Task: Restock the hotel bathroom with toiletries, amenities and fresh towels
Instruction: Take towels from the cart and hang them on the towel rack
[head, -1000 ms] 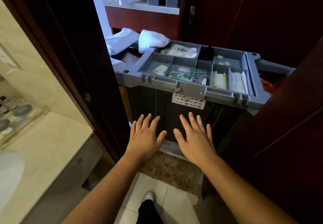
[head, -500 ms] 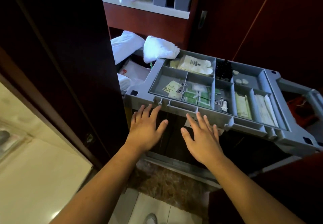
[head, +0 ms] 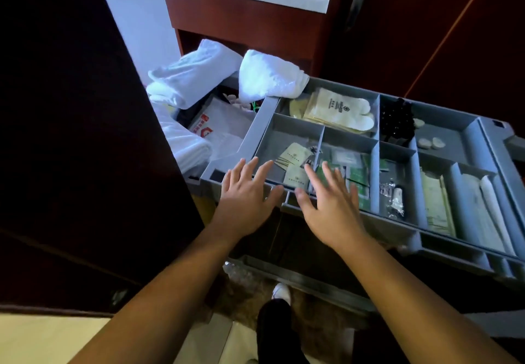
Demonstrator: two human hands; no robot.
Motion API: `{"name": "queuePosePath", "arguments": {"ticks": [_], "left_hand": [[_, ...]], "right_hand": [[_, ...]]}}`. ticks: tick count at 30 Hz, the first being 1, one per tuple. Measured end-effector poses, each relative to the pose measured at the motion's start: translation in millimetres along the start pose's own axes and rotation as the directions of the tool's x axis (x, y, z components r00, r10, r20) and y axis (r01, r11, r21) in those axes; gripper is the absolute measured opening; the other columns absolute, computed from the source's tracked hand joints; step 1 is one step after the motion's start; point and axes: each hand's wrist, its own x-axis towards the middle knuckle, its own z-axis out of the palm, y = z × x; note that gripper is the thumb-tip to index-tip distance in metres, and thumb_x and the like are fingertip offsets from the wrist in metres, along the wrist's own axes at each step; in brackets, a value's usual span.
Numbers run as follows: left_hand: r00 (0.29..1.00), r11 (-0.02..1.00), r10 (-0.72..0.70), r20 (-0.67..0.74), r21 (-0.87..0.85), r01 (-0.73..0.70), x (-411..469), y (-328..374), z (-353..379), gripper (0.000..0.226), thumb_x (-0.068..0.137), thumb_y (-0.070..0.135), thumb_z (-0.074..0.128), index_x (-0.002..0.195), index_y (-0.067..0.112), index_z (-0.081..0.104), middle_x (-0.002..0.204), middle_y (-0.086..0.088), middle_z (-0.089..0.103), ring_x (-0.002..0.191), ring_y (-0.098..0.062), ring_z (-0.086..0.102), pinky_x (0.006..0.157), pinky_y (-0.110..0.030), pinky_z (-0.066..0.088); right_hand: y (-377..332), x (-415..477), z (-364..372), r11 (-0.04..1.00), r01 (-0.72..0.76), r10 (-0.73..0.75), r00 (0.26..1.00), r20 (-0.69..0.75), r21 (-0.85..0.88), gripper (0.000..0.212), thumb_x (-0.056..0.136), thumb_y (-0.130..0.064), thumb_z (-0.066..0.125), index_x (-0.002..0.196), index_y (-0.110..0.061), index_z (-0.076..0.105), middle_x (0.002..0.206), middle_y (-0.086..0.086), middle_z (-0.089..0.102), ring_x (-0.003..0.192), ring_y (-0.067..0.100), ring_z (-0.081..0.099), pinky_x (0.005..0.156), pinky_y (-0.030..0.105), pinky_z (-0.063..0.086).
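I have raised my left hand [head: 245,193] and right hand [head: 329,204], both spread flat and empty, from below the cart tray [head: 262,124] to over its near compartments, placing the toiletry packets [head: 294,154] within picking reach.

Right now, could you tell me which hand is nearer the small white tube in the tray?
Right. The right hand is over the compartment just left of the small white tube; the left hand is much farther left.
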Motion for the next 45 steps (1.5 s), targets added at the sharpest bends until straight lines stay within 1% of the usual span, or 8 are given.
{"name": "queuePosePath", "arguments": {"ticks": [16, 21, 27, 30, 34, 37, 41, 45], "left_hand": [[0.985, 0.981, -0.17, 0.042, -0.091, 0.173, 213, 1, 3, 0.063, 0.103, 0.063, 0.039, 0.16, 0.043, 0.023, 0.172, 0.001, 0.019, 0.159, -0.024, 0.008, 0.127, -0.05, 0.008], [0.967, 0.932, -0.242, 0.079, -0.257, 0.255, 267, -14, -1, 0.062, 0.102, 0.064, 0.041, 0.159, 0.044, 0.026, 0.17, 0.004, 0.022, 0.157, -0.026, 0.015, 0.126, -0.056, 0.018], [0.92, 0.694, -0.365, 0.146, -0.615, 0.373, 333, -45, 3, 0.064, 0.098, 0.064, 0.051, 0.156, 0.044, 0.034, 0.16, -0.007, 0.034, 0.141, -0.025, 0.045, 0.117, -0.047, 0.039], [0.887, 0.557, -0.436, 0.15, -0.729, 0.398, 367, -66, 3, 0.071, 0.098, 0.061, 0.054, 0.159, 0.037, 0.029, 0.164, -0.006, 0.033, 0.145, -0.022, 0.04, 0.114, -0.039, 0.033], [0.721, 0.24, -0.607, 0.334, -0.788, 0.567, 406, -95, 10, 0.09, 0.086, 0.069, 0.06, 0.16, 0.033, 0.023, 0.158, -0.004, 0.039, 0.135, -0.034, 0.047, 0.103, -0.056, 0.047], [0.566, -0.061, -0.643, 0.516, -0.771, 0.633, 424, -115, 21, 0.107, 0.061, 0.078, 0.075, 0.151, 0.031, 0.04, 0.142, -0.006, 0.058, 0.117, -0.034, 0.064, 0.086, -0.054, 0.06], [0.647, -0.304, -0.45, 0.615, -0.787, 0.536, 429, -116, 29, 0.066, 0.092, 0.06, 0.068, 0.137, 0.012, 0.054, 0.123, -0.017, 0.072, 0.108, -0.034, 0.074, 0.092, -0.046, 0.061], [0.726, -0.382, -0.388, 0.568, -0.816, 0.434, 432, -116, 38, 0.07, 0.096, 0.052, 0.066, 0.151, 0.013, 0.045, 0.132, -0.017, 0.069, 0.121, -0.036, 0.068, 0.11, -0.051, 0.05]], "right_hand": [[39, 214, -21, 0.934, 0.005, -0.016, 1.0, 0.027, 0.356, 0.062, 0.103, -0.061, 0.038, 0.16, -0.042, 0.024, 0.172, 0.005, 0.016, 0.159, 0.021, 0.009, 0.128, 0.051, 0.012], [34, 272, -34, 0.809, -0.091, 0.053, 0.995, 0.082, 0.58, 0.059, 0.102, -0.059, 0.045, 0.157, -0.042, 0.033, 0.162, 0.0, 0.038, 0.149, 0.02, 0.036, 0.114, 0.034, 0.032], [24, 337, -32, 0.66, -0.181, 0.119, 0.984, 0.137, 0.729, 0.059, 0.1, -0.061, 0.05, 0.155, -0.048, 0.033, 0.164, -0.004, 0.036, 0.149, 0.019, 0.037, 0.114, 0.038, 0.034], [19, 363, -26, 0.594, -0.228, 0.166, 0.973, 0.159, 0.772, 0.062, 0.099, -0.059, 0.053, 0.156, -0.049, 0.03, 0.165, -0.005, 0.033, 0.151, 0.021, 0.033, 0.113, 0.04, 0.034], [19, 394, -13, 0.494, -0.284, 0.253, 0.951, 0.177, 0.822, 0.071, 0.096, -0.052, 0.063, 0.157, -0.05, 0.028, 0.162, -0.007, 0.038, 0.146, 0.019, 0.04, 0.108, 0.035, 0.038], [18, 409, -2, 0.438, -0.309, 0.282, 0.939, 0.198, 0.844, 0.081, 0.084, -0.058, 0.07, 0.153, -0.057, 0.028, 0.162, -0.009, 0.038, 0.146, 0.019, 0.041, 0.116, 0.045, 0.041], [17, 425, 7, 0.363, -0.305, 0.28, 0.937, 0.209, 0.881, 0.094, 0.063, -0.067, 0.077, 0.145, -0.065, 0.031, 0.158, -0.013, 0.041, 0.143, 0.016, 0.044, 0.116, 0.049, 0.043], [15, 437, 11, 0.295, -0.263, 0.265, 0.946, 0.186, 0.919, 0.095, 0.06, -0.052, 0.088, 0.134, -0.078, 0.035, 0.152, -0.017, 0.046, 0.137, 0.012, 0.049, 0.112, 0.048, 0.047]]}}
